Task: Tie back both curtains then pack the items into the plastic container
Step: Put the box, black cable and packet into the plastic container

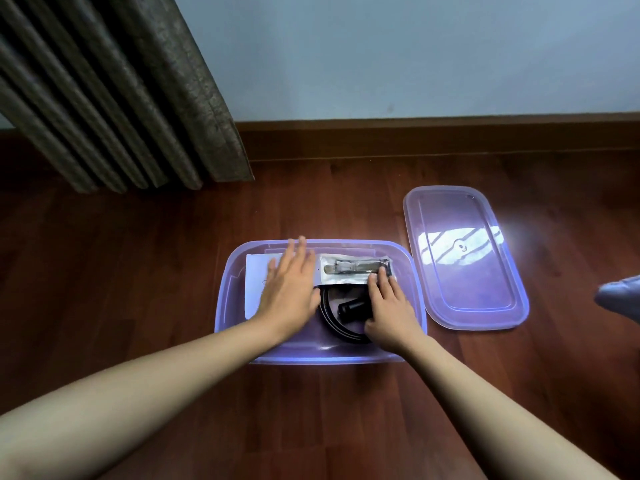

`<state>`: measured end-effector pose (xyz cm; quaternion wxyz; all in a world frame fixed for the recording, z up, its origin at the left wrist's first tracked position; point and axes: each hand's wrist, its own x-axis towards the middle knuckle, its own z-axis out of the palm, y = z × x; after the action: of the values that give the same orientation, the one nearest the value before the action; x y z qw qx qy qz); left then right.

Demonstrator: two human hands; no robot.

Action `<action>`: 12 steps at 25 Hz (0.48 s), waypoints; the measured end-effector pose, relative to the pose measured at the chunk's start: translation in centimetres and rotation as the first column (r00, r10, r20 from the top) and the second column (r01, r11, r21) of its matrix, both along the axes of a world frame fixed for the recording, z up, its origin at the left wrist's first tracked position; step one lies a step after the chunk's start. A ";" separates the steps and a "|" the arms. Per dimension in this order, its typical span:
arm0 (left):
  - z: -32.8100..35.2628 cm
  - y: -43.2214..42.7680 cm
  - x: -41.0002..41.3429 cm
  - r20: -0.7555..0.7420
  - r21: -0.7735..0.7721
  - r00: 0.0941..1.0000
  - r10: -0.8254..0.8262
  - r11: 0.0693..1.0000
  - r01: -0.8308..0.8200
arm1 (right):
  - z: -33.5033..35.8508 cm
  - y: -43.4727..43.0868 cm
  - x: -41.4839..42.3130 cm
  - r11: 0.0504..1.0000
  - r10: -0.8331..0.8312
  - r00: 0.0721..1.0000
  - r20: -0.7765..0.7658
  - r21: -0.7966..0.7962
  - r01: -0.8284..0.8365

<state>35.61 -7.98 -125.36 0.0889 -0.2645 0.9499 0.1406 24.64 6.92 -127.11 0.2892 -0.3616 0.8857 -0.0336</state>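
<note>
A translucent purple plastic container sits on the wooden floor in front of me. Inside it lie a white box at the left, a silvery clear packet at the back, a coiled black belt and a black cylindrical item. My left hand lies flat with straight fingers on the white box. My right hand rests over the belt and cylinder, its fingertips pressing the packet's right end. The container's lid lies flat on the floor to the right.
A dark brown curtain hangs at the upper left, its hem reaching the floor. A pale wall and wooden skirting board run behind. A grey-blue object shows at the right edge.
</note>
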 end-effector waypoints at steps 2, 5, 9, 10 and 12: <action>0.2 -0.4 1.2 0.051 -0.010 0.974 0.221 0.975 -0.221 | -0.1 0.0 0.1 1.000 0.003 1.000 -0.013 -0.001 -0.003; -0.5 -0.7 1.9 0.114 0.144 0.944 0.310 0.935 -0.324 | -0.2 0.0 0.2 1.000 -0.005 1.000 -0.009 -0.002 0.005; -1.4 -0.7 1.9 0.077 0.126 0.980 0.185 0.973 -0.194 | -0.3 0.0 0.0 1.000 -0.002 1.000 0.002 -0.022 0.002; -1.5 -0.6 1.8 0.080 0.104 0.981 0.175 0.978 -0.183 | -0.2 0.0 -0.1 0.999 -0.010 1.000 0.007 -0.035 0.010; -1.7 -0.6 1.8 0.083 0.073 0.982 0.169 0.982 -0.175 | 0.1 -0.1 -0.2 0.997 -0.019 1.000 -0.014 -0.078 0.018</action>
<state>37.43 -8.61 -127.02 0.1233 -0.3469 0.9131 0.1753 24.46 6.84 -126.97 0.2682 -0.3647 0.8891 -0.0679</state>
